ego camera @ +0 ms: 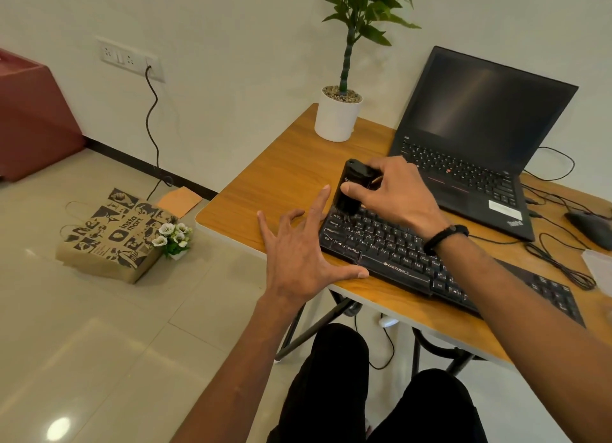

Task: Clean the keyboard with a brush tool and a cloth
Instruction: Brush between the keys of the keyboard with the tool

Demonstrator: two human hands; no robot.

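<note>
Brushing step under way: right hand (394,190) grips brush tool (352,187) on keyboard (397,253), ten o'clock corner. Left hand (301,257) splayed, empty. Next: sweep along rows toward three o'clock.

A small office or home workspace is suggested. A wooden desk (281,177) is set against a white wall, and everything is placed around it: a laptop (480,137), a keyboard (397,253) and a potted plant (341,111) on top, a socket panel (129,58) to its left, a paper bag (112,237) on the tiled floor beside it.
</note>
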